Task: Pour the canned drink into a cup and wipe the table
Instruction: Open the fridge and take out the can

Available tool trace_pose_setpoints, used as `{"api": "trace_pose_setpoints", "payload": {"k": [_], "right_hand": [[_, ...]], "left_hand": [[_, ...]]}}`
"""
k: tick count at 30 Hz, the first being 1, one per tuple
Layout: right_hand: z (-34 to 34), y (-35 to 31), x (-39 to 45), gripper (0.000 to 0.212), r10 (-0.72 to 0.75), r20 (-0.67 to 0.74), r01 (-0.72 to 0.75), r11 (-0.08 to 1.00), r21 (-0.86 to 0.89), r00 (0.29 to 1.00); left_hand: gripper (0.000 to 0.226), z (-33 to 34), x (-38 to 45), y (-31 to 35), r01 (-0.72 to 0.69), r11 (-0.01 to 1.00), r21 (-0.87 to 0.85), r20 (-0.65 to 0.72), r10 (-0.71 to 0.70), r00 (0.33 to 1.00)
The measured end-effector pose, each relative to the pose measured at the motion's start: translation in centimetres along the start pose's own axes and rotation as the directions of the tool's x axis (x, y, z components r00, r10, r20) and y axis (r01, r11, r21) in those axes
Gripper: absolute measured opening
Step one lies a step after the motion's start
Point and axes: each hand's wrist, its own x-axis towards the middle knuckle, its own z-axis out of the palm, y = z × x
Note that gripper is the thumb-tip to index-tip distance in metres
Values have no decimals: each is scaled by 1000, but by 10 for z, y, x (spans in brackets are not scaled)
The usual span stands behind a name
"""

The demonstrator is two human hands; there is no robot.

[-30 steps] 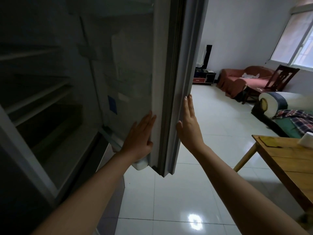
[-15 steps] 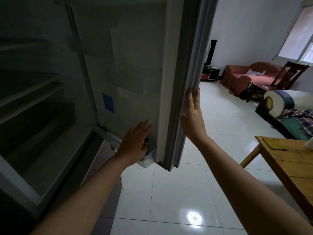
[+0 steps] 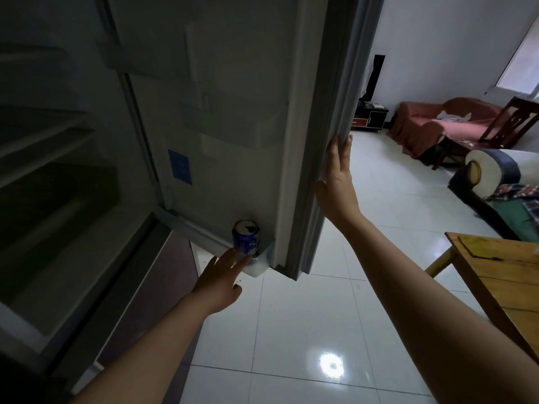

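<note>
White floor tiles (image 3: 291, 330) shine underfoot, a lamp's glare on them, and the corner of a wooden table (image 3: 501, 275) juts in at the right. Nearest, the person's left hand (image 3: 221, 275) reaches low toward the open fridge door (image 3: 221, 118), fingers straight and spread, their tips at the foot of a blue can (image 3: 246, 239) that stands upright in the door's bottom shelf corner; it grips nothing. Higher up, the right hand (image 3: 335, 182) lies flat along the door's outer edge, fingers extended, thumb apart. Dim fridge shelves (image 3: 52, 147) sit to the left. Farther back are a red sofa (image 3: 437, 123) and a dark wooden chair (image 3: 513, 121).
</note>
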Motion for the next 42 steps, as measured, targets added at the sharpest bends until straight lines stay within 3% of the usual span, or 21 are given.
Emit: {"api": "trace_pose_setpoints", "payload": {"k": [9,26,34,37,42], "right_hand": [[-3,26,31,80,39,15,-39,998,41,999],[0,53,36,78,89,103,-94,994,47,991],[24,48,-33,58,35,-174,-6,986,164,984],[47,45,-56,52,28,-64,-16,986,168,998],[90,32,-67,57,156,230,-189,974,127,961]], "left_hand": [[77,6,31,22,22,997,73,63,-27,998],[78,7,68,45,29,994,103,27,-31,999],[66,-6,63,22,17,999,-36,-58,-19,998],[67,-14,59,2,31,999,-34,-61,-33,998],[69,-23,55,-25,39,999,-24,-42,-40,998]]}}
